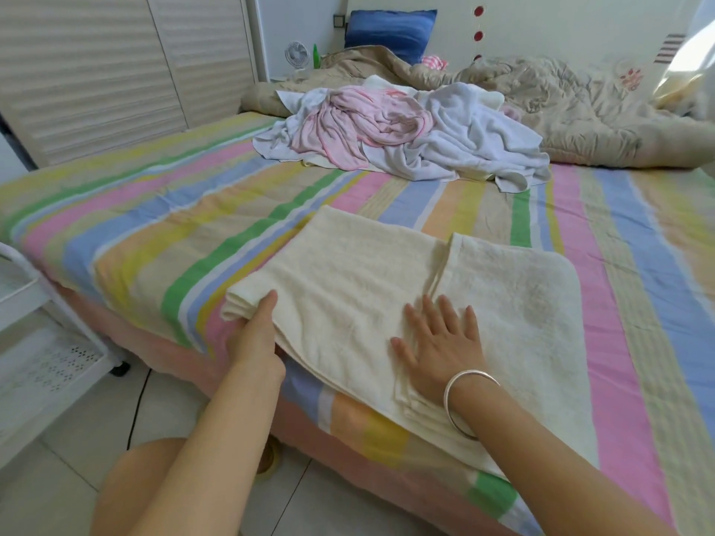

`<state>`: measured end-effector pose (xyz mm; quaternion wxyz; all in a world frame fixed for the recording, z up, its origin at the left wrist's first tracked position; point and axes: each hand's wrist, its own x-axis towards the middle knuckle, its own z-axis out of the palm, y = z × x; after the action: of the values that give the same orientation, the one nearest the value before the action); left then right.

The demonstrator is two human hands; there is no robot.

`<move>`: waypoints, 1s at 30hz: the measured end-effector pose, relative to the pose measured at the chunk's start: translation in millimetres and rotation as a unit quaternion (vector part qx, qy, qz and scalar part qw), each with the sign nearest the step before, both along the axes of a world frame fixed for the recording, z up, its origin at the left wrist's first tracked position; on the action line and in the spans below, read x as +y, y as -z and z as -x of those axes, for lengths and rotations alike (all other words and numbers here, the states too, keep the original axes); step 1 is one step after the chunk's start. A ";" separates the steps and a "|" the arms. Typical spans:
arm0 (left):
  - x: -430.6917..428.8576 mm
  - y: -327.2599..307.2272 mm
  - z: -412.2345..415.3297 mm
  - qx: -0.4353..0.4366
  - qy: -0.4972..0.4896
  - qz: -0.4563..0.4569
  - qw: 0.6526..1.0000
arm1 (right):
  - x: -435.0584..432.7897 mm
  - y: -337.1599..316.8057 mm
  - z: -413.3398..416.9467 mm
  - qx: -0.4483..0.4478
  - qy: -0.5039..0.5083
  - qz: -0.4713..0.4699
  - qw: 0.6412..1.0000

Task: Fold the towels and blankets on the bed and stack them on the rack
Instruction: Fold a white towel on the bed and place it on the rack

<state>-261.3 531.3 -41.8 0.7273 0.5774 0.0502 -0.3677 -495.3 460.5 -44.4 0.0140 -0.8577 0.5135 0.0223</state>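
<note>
towel: cream one (pixel 371 288), partly folded, lying near the bed's front edge at around 6 o'clock, and the right part is sitting a layer lower than the folded left part

left hand: (pixel 253 334) pinching the towel's left folded corner, thumb on top and fingers tucked under the layers, so it's closed on the towel

right hand: (pixel 441 342) lying flat on the towel's middle, palm down and fingers spread, pressing and not gripping anything

bracelet: silver bangle (pixel 466 404) sitting on the right wrist

bed: striped pastel sheet (pixel 193 210), and the towel is resting right on it

pile: a heap of white and pink towels (pixel 402 129) lying unfolded at about 12 o'clock, well apart from the cream one

blanket: beige quilted one (pixel 572 106) lying crumpled toward 1 o'clock, behind the pile and touching it

pillow: blue one (pixel 390 32) leaning at the head of the bed, near 12 o'clock

rack: white one (pixel 42 361) standing on the floor at 9 o'clock, just beside the bed, only partly showing

fan: small white one (pixel 296 54) sitting up at 11 o'clock, with a green bottle (pixel 315 56) just beside it

knee: person's bare knee (pixel 135 489) showing at 7 o'clock, over the tiled floor
</note>
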 end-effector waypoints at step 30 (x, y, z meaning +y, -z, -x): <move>18.5 -60.2 206.3 -0.698 0.439 0.120 0.553 | -54.6 -102.2 114.9 -0.624 0.204 -0.204 0.726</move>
<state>-467.5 549.8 18.5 0.3452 0.5108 -0.7773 -0.1252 -610.1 405.9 57.8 0.5104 -0.5290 0.5342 -0.4175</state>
